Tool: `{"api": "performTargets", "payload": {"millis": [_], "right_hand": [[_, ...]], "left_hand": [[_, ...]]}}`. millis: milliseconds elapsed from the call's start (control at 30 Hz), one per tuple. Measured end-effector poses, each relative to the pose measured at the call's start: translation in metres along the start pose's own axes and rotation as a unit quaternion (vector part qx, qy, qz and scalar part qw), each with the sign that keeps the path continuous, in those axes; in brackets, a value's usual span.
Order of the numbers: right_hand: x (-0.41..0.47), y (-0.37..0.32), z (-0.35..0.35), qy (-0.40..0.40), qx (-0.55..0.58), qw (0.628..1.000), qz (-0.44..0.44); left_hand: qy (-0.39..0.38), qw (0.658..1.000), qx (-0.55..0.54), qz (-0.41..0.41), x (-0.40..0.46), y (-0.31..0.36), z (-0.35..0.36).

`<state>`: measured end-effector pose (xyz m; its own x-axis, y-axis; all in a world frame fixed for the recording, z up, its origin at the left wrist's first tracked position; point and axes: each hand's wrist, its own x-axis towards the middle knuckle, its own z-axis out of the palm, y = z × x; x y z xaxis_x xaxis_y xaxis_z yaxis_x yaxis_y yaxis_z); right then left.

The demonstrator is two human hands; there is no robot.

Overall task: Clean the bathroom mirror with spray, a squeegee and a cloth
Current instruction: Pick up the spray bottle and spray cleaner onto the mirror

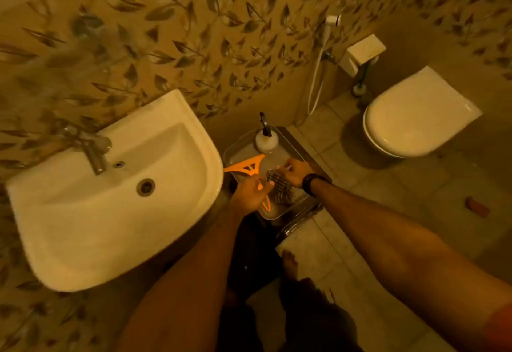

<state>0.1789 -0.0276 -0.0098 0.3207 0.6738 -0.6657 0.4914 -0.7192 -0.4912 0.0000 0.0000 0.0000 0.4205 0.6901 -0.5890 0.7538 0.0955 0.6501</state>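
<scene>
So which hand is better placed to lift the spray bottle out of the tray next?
Right, probably. The right hand sits nearer the spray bottle at the tray's far end, though it touches the cloth. The left hand already grips the squeegee.

Glossy white ceramic sink [116, 199], left of frame, w/ dull brushed-metal tap [94, 152] and metal drain ring [145, 187]. Clear, shiny plastic tray [235, 148] at centre; smooth orange plastic squeegee [248, 167] in it, plus checked woven cloth [278, 189], soft and matt. White plastic spray bottle [266, 140] w/ dark trigger. Glossy toilet lid [418, 115], right. Matt leaf-print wall tiles [194, 33] up top; smooth floor tiles [388, 185], slight sheen.
</scene>
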Motion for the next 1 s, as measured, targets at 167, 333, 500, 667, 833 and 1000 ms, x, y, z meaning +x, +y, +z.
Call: {"api": "performTargets", "payload": {"millis": [167,333,500,667,833,1000], "right_hand": [[0.076,0.0,0.007,-0.017,0.043,0.999,-0.018],[0.15,-0.025,-0.005,0.049,0.158,0.986,-0.037],[0.201,-0.038,-0.004,0.025,0.16,0.986,-0.035],[0.204,-0.034,0.016,0.008,0.123,0.988,-0.093],[0.184,-0.019,0.016,0.051,0.07,0.989,-0.121],[0.147,-0.019,-0.006,0.1,0.099,0.977,-0.16]], "left_hand": [[0.048,0.997,-0.05,-0.023,0.059,-0.011,0.015],[0.064,0.996,-0.041,-0.041,0.097,-0.025,0.034],[0.068,0.996,-0.045,-0.035,0.114,-0.035,0.041],[0.064,0.995,-0.044,-0.061,0.123,-0.043,0.044],[0.058,0.996,-0.039,-0.061,0.118,-0.04,0.045],[0.072,0.995,-0.046,-0.052,0.111,-0.013,0.022]]}}
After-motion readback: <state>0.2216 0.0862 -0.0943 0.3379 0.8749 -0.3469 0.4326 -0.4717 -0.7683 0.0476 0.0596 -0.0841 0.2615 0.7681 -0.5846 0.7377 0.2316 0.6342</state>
